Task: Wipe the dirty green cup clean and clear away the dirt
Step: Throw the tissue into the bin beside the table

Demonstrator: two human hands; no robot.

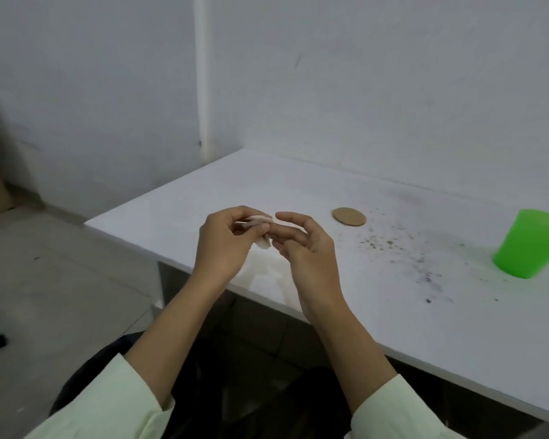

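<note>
One white table (pixel 330 312), dirt-speckled (pixel 393 245), meets grey walls; left fingers (pixel 260 228) pinch a wipe (pixel 260 220), right fingers (pixel 290 217) spread.

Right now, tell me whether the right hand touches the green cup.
Apart. The head view shows the right hand raised near the table's left end, bare table between it and the green cup.

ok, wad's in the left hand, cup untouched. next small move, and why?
Probably reach the right hand to the green cup and lift it. It stands at the table's right among scattered dirt, while the left hand already pinches the white wad.
</note>
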